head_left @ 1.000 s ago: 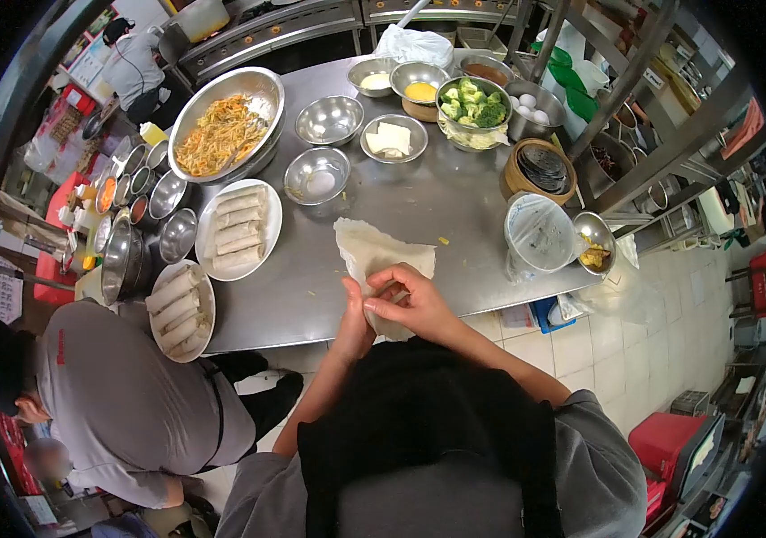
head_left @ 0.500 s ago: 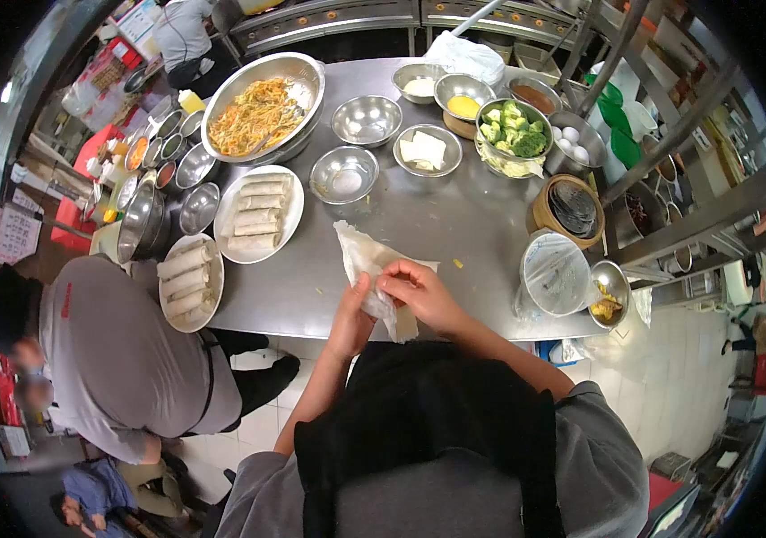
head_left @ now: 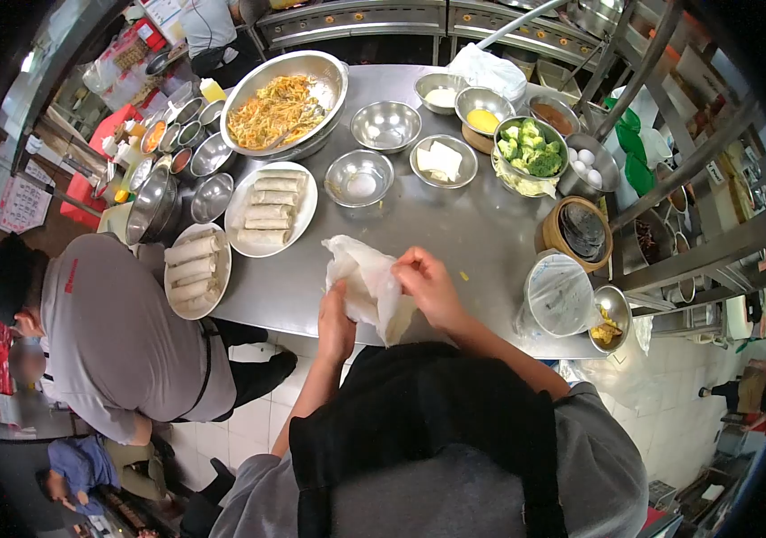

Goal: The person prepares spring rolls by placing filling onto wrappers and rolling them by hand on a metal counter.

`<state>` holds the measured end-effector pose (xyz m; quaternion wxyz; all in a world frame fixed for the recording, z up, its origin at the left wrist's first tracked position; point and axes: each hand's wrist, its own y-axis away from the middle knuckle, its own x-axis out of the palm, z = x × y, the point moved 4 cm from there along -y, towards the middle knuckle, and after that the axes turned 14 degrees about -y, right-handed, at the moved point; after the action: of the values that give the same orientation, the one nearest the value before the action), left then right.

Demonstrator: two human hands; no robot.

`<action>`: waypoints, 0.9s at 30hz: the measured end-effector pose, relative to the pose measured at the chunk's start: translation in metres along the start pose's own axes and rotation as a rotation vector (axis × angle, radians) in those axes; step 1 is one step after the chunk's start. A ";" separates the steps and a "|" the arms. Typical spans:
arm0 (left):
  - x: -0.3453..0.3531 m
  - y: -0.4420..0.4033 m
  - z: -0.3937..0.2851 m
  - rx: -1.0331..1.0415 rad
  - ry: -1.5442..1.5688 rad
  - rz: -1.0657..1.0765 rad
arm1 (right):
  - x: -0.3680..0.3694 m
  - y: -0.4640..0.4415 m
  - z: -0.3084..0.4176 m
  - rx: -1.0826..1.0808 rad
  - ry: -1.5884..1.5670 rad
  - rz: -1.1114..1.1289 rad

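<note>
Gripping thin wrappers [head_left: 367, 285] in both hands [head_left: 381, 300], plates of rolls [head_left: 232, 242] left, broccoli bowl [head_left: 529, 151] beyond.

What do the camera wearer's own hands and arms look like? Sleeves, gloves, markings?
Left hand and right hand: bare, no gloves; no ring or watch that I can make out. Forearms uncovered. Sleeves: grey, short, loose, with no marking visible. Black apron over the grey top, black straps.
</note>
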<state>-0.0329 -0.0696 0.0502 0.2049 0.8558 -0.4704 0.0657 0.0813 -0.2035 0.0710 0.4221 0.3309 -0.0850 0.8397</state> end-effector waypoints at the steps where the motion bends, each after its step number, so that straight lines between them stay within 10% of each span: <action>1: -0.008 -0.002 -0.001 0.011 -0.052 -0.053 | -0.001 0.000 0.003 0.003 -0.081 -0.050; 12: -0.075 -0.019 -0.021 0.106 -0.094 -0.343 | -0.047 -0.009 0.002 -0.184 -0.215 -0.287; 19: -0.144 -0.027 -0.048 0.145 -0.302 -0.634 | -0.064 -0.010 0.056 -0.549 0.181 -0.322; 27: -0.254 -0.052 -0.018 0.260 -0.414 -0.769 | -0.070 0.013 0.112 -0.470 0.443 -0.481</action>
<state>-0.1274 0.1608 -0.0261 0.0068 0.9821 -0.1374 -0.1290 0.1552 -0.3046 0.1145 0.6791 0.0470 -0.1019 0.7254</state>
